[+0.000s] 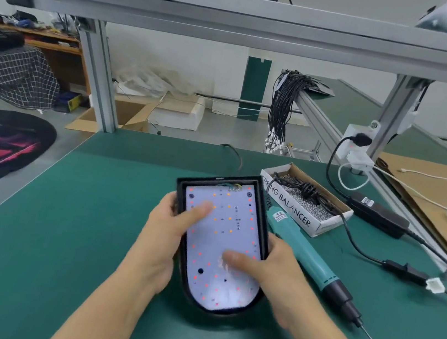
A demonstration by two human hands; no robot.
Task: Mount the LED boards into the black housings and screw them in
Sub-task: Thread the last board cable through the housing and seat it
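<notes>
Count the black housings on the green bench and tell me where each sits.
1. The black housing lies mid-bench with the white LED board inside it, gripped by the left hand and right hand. None other shows; the view may miss some.

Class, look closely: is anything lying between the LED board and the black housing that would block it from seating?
Nothing visible does. The LED board already lies inside the black housing, pressed by the left hand and right hand.
</notes>
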